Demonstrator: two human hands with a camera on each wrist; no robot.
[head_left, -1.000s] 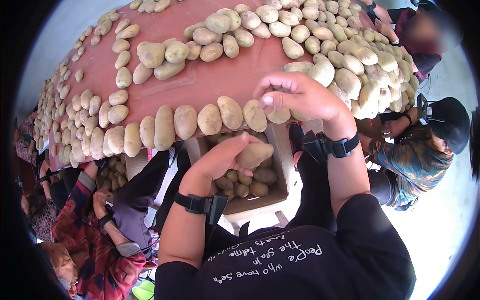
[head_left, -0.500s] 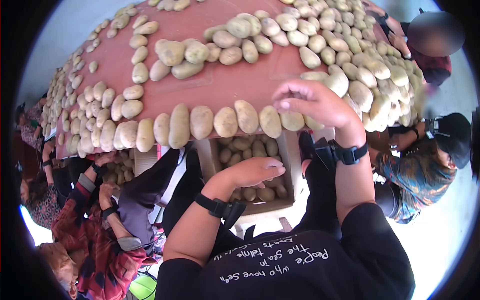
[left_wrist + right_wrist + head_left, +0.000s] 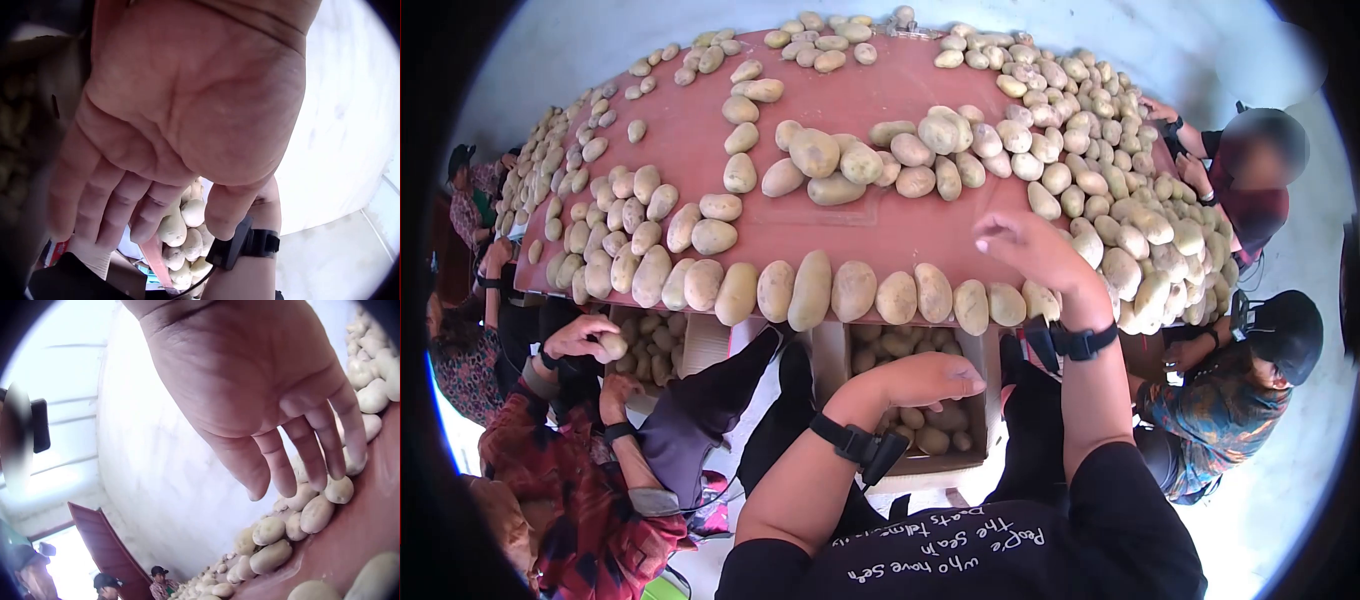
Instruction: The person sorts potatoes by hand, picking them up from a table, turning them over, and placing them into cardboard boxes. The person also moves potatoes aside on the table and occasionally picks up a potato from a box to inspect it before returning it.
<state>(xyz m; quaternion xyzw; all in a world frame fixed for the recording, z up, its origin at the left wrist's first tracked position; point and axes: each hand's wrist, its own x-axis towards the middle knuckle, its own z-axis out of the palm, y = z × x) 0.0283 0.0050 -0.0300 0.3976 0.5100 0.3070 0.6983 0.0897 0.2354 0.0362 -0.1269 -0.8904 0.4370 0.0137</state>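
Bent at the wrist, the left hand (image 3: 930, 380) hovers above a cardboard box of potatoes (image 3: 932, 440); its palm and loosely extended fingers are bare in the left wrist view (image 3: 187, 106). The right hand (image 3: 1028, 245) is raised over the red table (image 3: 940, 225), near the right end of a row of potatoes (image 3: 853, 291) along the near edge. Its fingers hang relaxed around nothing in the right wrist view (image 3: 256, 381). Farther back lies a cluster of potatoes (image 3: 814, 153), some stacked on others.
A large potato heap (image 3: 1145, 225) covers the table's right side, and more potatoes (image 3: 625, 215) lie at the left. Another box of potatoes (image 3: 655, 345) stands at the lower left beside a person in red plaid (image 3: 590, 500). A person in a black cap (image 3: 1280, 335) sits at the right.
The left hand has let go of the potato it held above the box. The right hand remains raised over the table. The head view has tilted up, showing more of the table's far side.
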